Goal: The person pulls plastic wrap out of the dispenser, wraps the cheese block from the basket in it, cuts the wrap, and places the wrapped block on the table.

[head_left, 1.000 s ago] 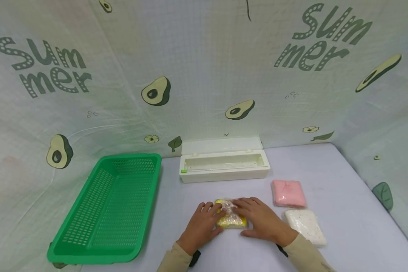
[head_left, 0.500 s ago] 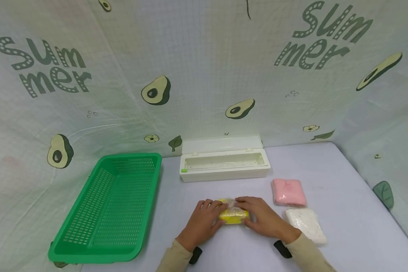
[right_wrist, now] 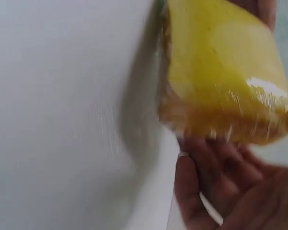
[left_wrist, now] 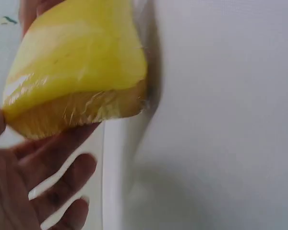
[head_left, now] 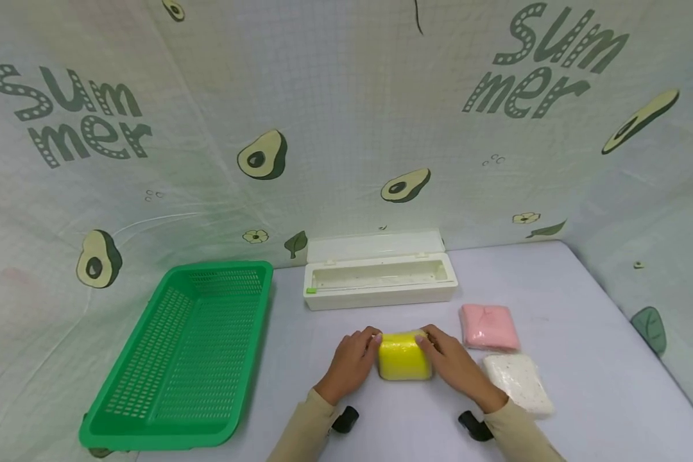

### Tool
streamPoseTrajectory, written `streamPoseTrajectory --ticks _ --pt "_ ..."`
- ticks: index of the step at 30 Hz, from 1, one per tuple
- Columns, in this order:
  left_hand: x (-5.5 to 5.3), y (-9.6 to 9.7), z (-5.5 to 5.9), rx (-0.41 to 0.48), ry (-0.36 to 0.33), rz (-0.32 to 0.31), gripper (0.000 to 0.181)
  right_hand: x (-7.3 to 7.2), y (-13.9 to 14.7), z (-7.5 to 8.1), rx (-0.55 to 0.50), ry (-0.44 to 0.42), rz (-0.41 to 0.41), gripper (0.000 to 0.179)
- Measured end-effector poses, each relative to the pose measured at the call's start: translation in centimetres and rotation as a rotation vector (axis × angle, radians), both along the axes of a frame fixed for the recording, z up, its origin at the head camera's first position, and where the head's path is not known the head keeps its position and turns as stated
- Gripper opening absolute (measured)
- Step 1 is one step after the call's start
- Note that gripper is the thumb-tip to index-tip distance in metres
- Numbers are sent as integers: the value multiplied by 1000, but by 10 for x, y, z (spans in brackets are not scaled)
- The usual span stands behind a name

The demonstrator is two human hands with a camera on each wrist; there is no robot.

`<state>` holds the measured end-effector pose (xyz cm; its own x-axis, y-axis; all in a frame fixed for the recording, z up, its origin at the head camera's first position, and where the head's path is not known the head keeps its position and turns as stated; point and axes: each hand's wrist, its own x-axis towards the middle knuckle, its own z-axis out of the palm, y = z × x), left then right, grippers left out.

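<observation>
A yellow block-shaped item (head_left: 405,357) wrapped in clear plastic film is held between both hands at the middle of the table. My left hand (head_left: 349,364) grips its left side, thumb at the near face and fingers behind and under it. On the opposite side my right hand (head_left: 457,366) pinches it, thumb on top of the yellow face. In the left wrist view the yellow block (left_wrist: 77,57) is tilted, its smooth side facing up. The right wrist view shows the same block (right_wrist: 225,67) with fingers beneath it.
Behind the hands stands a long white box (head_left: 381,297) with its lid raised, a small green piece at its left. A green mesh basket (head_left: 239,410) lies at left. To the right are a pink wrapped pack (head_left: 489,327) and a white wrapped pack (head_left: 520,385).
Both hands have turned the yellow block over, so its crinkled film side no longer faces up and the smooth yellow side shows. It has moved slightly right.
</observation>
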<state>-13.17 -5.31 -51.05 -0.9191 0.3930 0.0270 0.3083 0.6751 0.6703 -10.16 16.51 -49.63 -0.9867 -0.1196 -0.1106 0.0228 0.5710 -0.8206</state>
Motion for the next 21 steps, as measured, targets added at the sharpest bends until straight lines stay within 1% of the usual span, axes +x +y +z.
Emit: streamPoseTrajectory --ticks 2,4,6,7,9,10,12,14,17,21 --pt "-2 5 -3 15 24 75 37 -5 -5 -3 32 7 -85 39" --pt "-2 9 -5 30 34 137 30 -10 -9 -8 78 25 -148 44" --pt "0 12 -8 27 16 182 31 -13 -11 -13 147 57 -196 46" --pt "3 13 -9 14 2 191 35 -14 -12 -15 169 73 -209 46" --pt "8 15 -12 -26 -21 190 47 -14 -12 -17 205 97 -224 47" --pt "11 16 -13 -52 -18 180 53 -13 -12 -18 224 115 -224 48" --pt "15 16 -17 -112 9 154 62 -10 -12 -20 261 144 -208 52" --pt "18 17 -19 -161 57 127 68 -7 -12 -21 301 175 -182 60" --pt "20 17 -21 -214 134 101 68 -1 -11 -21 382 231 -127 73" --pt "20 18 -22 -254 186 93 62 7 -9 -21 482 302 -77 81"
